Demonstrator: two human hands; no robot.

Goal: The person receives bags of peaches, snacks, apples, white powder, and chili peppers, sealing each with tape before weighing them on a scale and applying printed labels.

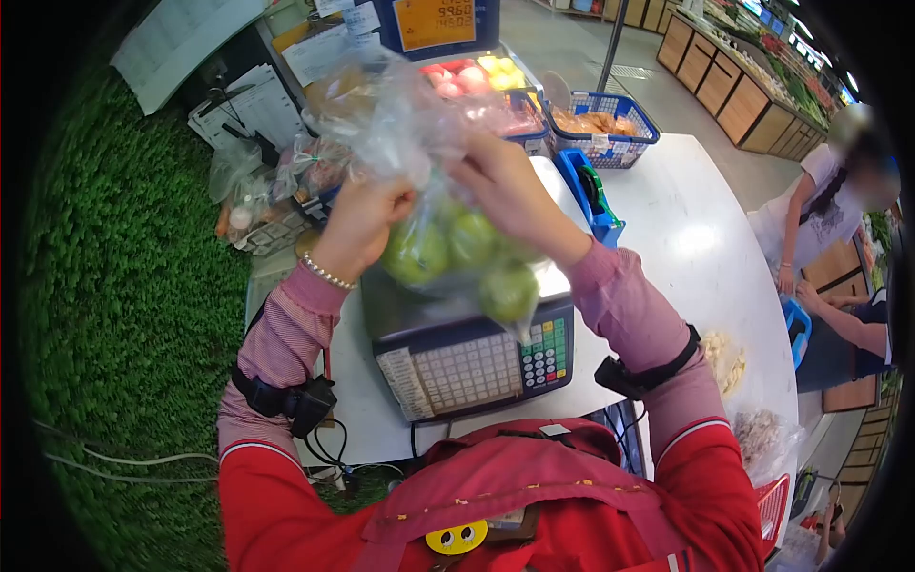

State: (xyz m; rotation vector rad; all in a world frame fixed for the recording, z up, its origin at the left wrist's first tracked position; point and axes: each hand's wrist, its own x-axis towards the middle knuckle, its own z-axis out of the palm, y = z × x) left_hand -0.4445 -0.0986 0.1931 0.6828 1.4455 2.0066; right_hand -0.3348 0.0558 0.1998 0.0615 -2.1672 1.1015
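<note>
A clear plastic bag (448,224) of round green fruit (419,253) hangs over the metal platform of a label scale (457,367). My left hand (367,224) is closed on the bag's gathered neck from the left. From the right, my right hand (500,186) also grips the neck, its fingers pinched and partly blurred. Loose plastic of the bag's top (386,114) billows above both hands. The scale's keypad faces me, below the fruit.
A lit orange price display (434,24) stands at the back. Behind the scale are red and yellow fruit (467,76) and a blue basket (605,129). A blue tape dispenser (586,195) sits on the white counter (686,248). Other people (820,191) stand at the right.
</note>
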